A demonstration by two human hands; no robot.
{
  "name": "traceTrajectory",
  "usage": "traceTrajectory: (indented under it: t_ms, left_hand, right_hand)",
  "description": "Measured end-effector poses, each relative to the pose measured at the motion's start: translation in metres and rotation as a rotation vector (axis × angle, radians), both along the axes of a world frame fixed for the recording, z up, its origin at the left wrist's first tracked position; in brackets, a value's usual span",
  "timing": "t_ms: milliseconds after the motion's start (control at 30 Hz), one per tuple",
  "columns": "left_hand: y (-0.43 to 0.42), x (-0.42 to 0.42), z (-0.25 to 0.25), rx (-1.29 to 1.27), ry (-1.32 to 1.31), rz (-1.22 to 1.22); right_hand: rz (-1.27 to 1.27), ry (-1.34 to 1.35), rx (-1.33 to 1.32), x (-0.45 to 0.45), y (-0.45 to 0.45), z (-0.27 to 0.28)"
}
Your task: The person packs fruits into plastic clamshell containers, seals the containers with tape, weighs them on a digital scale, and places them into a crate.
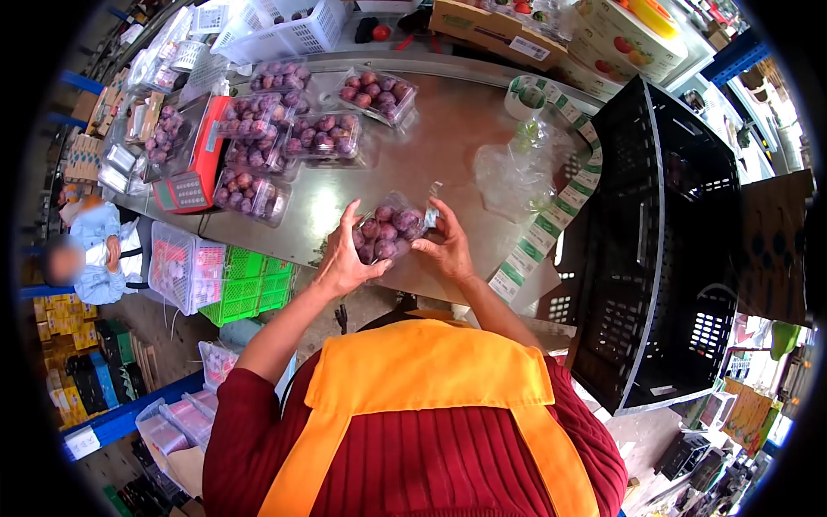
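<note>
Forearms [289,338] extended over the near edge of the desk [439,151]. Left hand [343,257] half-curled, thumb and fingers holding the left side of a plum punnet [386,231] near that edge. Right hand [447,250] partly open at its right end, label [432,215] beside fingertips; grip unclear.

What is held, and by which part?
Plum pack: left hand grips its left side; right hand is at its right edge, beside a label.
</note>
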State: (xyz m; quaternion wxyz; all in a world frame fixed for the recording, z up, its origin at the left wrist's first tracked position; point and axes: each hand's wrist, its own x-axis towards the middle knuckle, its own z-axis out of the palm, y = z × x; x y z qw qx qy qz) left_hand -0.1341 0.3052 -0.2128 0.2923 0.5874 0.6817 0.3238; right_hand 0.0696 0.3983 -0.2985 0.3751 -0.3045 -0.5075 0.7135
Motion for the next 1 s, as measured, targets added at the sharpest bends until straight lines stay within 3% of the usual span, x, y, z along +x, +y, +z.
traceTrajectory:
  t_ms: [200, 300, 433, 533, 567, 600, 633, 667, 733, 800, 833, 1000]
  left_hand:
    - [0.000, 0.003, 0.003, -0.010, 0.086, -0.018]
    - [-0.001, 0.010, -0.003, 0.089, 0.313, -0.039]
    - [0.002, 0.017, 0.001, 0.077, 0.373, -0.018]
    - [0.016, -0.012, 0.032, -0.243, -0.027, -0.067]
    - [0.020, -0.040, 0.016, -0.162, -0.189, -0.034]
    - [0.032, -0.052, 0.033, 0.051, -0.183, -0.030]
    - [0.045, -0.061, 0.062, 0.112, 0.095, 0.035]
    - [0.052, -0.068, 0.071, 0.273, 0.546, 0.108]
    - [0.064, -0.050, 0.092, 0.331, 0.766, -0.113]
    - [0.072, -0.028, 0.068, 0.342, 0.761, -0.450]
    - [0.078, -0.025, 0.058, 0.220, 0.758, -0.559]
    - [0.101, -0.030, 0.028, -0.023, 0.749, -0.689]
  right_hand:
    - [0.001, 0.000, 0.045, 0.001, -0.001, 0.003]
    - [-0.025, -0.026, 0.110, -0.003, -0.001, 0.004]
    - [-0.101, -0.033, 0.068, -0.010, -0.009, 0.014]
    - [-0.113, -0.046, 0.090, -0.011, -0.010, 0.005]
    - [-0.109, -0.026, 0.085, -0.011, -0.010, 0.004]
    - [-0.104, -0.004, 0.080, -0.011, -0.010, 0.004]
    - [-0.100, 0.017, 0.074, -0.011, -0.010, 0.004]
    - [-0.097, 0.001, 0.077, -0.011, -0.010, 0.006]
    - [-0.094, -0.035, 0.085, -0.009, -0.011, 0.012]
    - [-0.095, -0.025, 0.087, -0.009, -0.010, 0.009]
    - [-0.096, -0.020, 0.089, -0.010, -0.010, 0.008]
    - [-0.105, 0.015, 0.108, -0.011, -0.009, 0.000]
